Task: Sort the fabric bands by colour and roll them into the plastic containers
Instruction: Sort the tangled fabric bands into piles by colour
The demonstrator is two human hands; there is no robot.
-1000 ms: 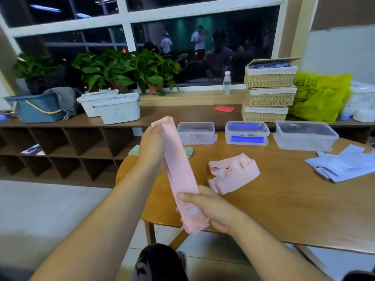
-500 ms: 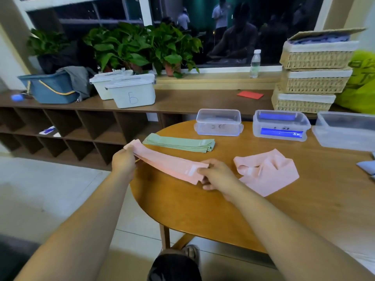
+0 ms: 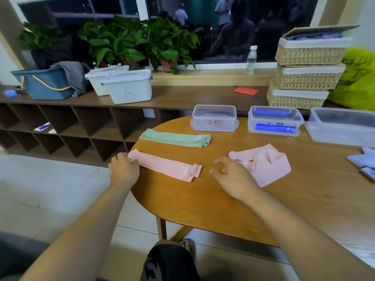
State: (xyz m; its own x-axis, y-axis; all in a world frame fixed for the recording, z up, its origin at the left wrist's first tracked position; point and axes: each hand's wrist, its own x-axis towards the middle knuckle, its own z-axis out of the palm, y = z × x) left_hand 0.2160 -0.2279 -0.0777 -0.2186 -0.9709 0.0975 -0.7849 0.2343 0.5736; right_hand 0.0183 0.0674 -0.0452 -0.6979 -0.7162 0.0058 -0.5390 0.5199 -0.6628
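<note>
A pink band point(image 3: 168, 166) lies flat and stretched out on the round wooden table point(image 3: 203, 201). My left hand point(image 3: 124, 170) grips its left end at the table's edge. My right hand point(image 3: 231, 176) hovers with loose fingers just right of the band, holding nothing. A crumpled pile of pink bands point(image 3: 265, 164) lies beside my right hand. Folded green bands point(image 3: 176, 138) lie behind the pink one. At the back stand a clear container point(image 3: 214, 118) that looks empty, a container with blue rolls point(image 3: 274, 121) and a larger clear container point(image 3: 343, 126).
Pale blue bands point(image 3: 363, 162) lie at the table's right edge. Behind the table runs a low shelf point(image 3: 182, 98) with white lidded bins point(image 3: 127, 86), a blue basket point(image 3: 43, 82), stacked wicker baskets point(image 3: 306, 67), a water bottle point(image 3: 251, 60) and plants. Tiled floor lies to the left.
The pink band went from hanging upright between both hands to lying flat on the table. My right hand has let go of its right end and drawn back to the right.
</note>
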